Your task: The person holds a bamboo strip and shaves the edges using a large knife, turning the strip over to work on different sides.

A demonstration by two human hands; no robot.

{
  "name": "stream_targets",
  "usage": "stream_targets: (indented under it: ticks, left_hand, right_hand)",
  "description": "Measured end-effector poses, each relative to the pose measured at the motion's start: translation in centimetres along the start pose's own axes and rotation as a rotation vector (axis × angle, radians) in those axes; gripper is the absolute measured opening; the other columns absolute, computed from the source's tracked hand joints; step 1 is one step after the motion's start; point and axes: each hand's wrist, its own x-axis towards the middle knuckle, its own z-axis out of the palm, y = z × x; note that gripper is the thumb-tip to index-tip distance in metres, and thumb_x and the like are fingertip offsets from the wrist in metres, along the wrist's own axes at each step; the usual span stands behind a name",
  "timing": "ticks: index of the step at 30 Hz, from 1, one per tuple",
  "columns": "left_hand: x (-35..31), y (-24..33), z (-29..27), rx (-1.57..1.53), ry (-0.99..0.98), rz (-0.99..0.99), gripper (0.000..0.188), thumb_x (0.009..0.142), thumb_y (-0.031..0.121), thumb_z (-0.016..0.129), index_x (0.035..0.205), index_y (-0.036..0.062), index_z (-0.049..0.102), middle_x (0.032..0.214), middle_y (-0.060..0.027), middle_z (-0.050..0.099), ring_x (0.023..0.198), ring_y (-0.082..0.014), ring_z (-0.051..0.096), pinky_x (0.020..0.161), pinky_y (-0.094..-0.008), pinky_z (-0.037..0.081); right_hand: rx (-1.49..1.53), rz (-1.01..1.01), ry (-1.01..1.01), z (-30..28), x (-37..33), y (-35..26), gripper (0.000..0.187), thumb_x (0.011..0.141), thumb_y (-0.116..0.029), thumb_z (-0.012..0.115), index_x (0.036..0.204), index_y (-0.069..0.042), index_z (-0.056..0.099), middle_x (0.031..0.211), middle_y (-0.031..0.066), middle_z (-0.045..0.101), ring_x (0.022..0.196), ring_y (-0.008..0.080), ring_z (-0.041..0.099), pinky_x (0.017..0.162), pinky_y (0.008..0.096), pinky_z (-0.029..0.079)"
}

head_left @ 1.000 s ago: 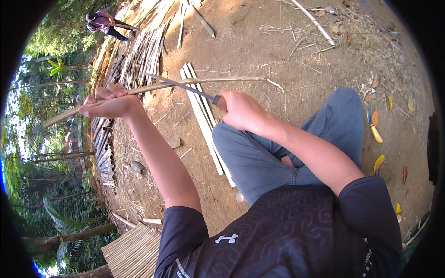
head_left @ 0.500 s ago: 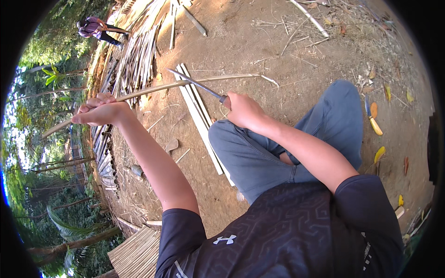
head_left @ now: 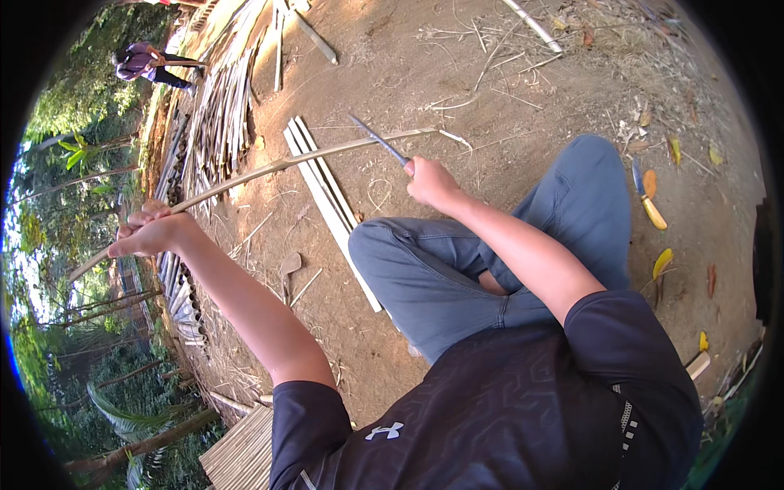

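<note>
Wrapped round a long, thin bamboo strip (head_left: 245,177), my left hand (head_left: 149,231) is closed near the strip's left end. The strip slants up to the right, slightly bent, with a thin curled sliver at its far tip. My right hand (head_left: 431,181) grips a knife (head_left: 378,140) by its handle, which the fingers mostly hide. Its narrow dark blade points up and left and crosses the strip near the far tip. Whether blade and strip touch I cannot tell.
Pale split slats (head_left: 325,204) lie on the dirt beside my bent leg. A second knife (head_left: 650,206) with a yellow handle lies at the right. A bamboo pile (head_left: 224,110) and a person (head_left: 151,64) are at the far left. A slatted mat (head_left: 245,447) is at the lower left.
My right hand and the knife have moved right along the strip, toward its far tip. My left hand sits lower and further left, still holding the strip. The whole view has shifted a little.
</note>
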Motion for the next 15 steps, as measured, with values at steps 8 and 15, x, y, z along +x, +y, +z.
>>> stream_targets:
  ticks: [8, 15]
  left_hand:
    - [1.7, -1.2, -0.8, 0.02, 0.011, -0.031, 0.058, 0.099, 0.069, 0.011, 0.079, 0.0169, 0.028, 0.053, 0.004, 0.026, 0.041, -0.0102, 0.022, 0.035, -0.023, 0.021]
    - [2.1, -1.9, -0.3, -0.023, 0.023, -0.107, 0.059, 0.099, 0.069, 0.012, 0.077, 0.0172, 0.029, 0.052, 0.0047, 0.025, 0.039, -0.0093, 0.021, 0.033, -0.0225, 0.019]
  right_hand:
    - [0.007, 0.102, 0.074, -0.3, 3.2, 5.1, 0.025, 0.082, -0.012, 0.06, 0.105, -0.004, 0.062, 0.093, 0.0208, 0.07, 0.091, 0.0398, 0.068, 0.077, 0.0501, 0.052]
    - [-0.056, -0.067, 0.051, 1.0, 2.6, 5.5, 0.017, 0.083, -0.012, 0.06, 0.099, -0.005, 0.063, 0.091, 0.0206, 0.07, 0.088, 0.0393, 0.069, 0.074, 0.0515, 0.053]
